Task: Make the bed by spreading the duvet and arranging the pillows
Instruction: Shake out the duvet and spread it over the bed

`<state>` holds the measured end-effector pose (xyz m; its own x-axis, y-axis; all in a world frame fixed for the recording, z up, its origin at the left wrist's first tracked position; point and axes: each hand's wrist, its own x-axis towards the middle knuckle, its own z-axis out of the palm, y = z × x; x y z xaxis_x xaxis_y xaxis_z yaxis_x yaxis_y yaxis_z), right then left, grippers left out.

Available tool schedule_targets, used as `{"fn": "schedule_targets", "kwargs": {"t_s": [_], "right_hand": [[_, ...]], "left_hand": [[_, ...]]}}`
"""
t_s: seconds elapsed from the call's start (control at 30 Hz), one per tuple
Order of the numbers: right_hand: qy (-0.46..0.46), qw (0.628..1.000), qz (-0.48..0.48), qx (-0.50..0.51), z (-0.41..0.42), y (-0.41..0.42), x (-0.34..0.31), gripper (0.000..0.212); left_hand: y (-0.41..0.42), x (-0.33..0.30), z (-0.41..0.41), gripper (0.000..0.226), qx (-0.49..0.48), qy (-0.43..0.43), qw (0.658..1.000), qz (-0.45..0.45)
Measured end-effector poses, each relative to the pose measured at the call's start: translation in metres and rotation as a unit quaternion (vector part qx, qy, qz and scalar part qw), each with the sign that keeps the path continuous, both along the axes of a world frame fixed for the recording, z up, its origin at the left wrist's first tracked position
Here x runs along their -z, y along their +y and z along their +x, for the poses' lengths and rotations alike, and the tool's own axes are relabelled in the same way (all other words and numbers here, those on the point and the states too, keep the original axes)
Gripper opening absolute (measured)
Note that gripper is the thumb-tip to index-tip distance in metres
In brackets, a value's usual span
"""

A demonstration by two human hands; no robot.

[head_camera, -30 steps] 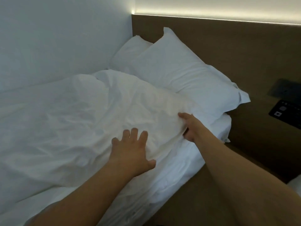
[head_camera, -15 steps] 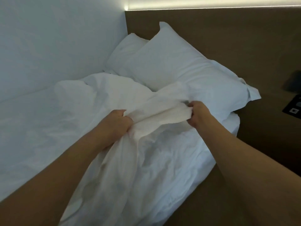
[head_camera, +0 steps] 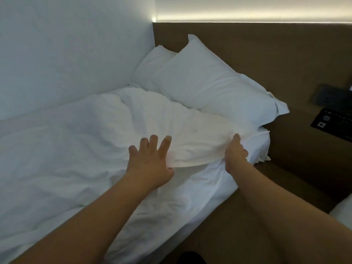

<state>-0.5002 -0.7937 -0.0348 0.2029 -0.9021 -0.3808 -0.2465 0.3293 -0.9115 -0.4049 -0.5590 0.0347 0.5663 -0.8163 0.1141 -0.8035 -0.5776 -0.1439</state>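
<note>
Left hand (head_camera: 150,164) lies flat on the duvet (head_camera: 99,149), fingers straight and spread, palm down; likely it pins and smooths the cloth so the turned edge holds its line while the other side is worked. Right hand (head_camera: 235,156) curls round the duvet's near top corner, thumb on top, fingers tucked beneath the fold, so it grips the fabric at the bed's outer side, probably to draw that corner square toward the pillows. Between the two hands the top hem forms a raised band with the fitted sheet (head_camera: 200,187) showing below it. The duvet covers most of the mattress, creased and bunched toward the wall (head_camera: 66,44), its upper edge just short of the pillows and touching the nearer one. Near pillow (head_camera: 209,82) leans on the brown headboard (head_camera: 247,50), tilted, one corner poking up; far pillow (head_camera: 152,65) sits behind it in the corner, largely hidden. Count: two hands, two pillows, one duvet, one sheet. On the headboard at right, a dark socket plate (head_camera: 331,97) and a black control panel (head_camera: 335,123) below it. A light strip (head_camera: 247,16) glows above the headboard. Judgement: spreading nearly done, pillows not yet squared.
</note>
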Motion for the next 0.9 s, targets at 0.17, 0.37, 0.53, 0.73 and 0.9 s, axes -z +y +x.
{"fn": "schedule_targets", "kwargs": {"t_s": [0.17,0.37,0.53,0.73,0.9], "right_hand": [[-0.105,0.987,0.117,-0.037,0.02,0.133,-0.032,0.064],[-0.09,0.934,0.279,-0.202,0.058,0.234,-0.02,0.073],[-0.024,0.947,0.211,-0.24,0.071,0.258,-0.031,0.025],[0.09,0.943,0.196,-0.252,0.056,0.26,-0.039,0.02],[0.366,0.798,0.047,-0.477,0.024,0.254,-0.055,0.048]], "left_hand": [[0.102,0.035,-0.004,0.095,-0.074,0.084,0.985,0.13],[0.197,0.038,0.04,0.073,-0.231,0.067,0.962,0.132],[0.244,0.036,0.051,0.043,-0.224,0.045,0.967,0.116],[0.264,0.002,0.051,0.036,-0.192,0.014,0.962,0.193],[0.253,-0.001,0.027,0.039,-0.221,0.185,0.855,0.431]]}}
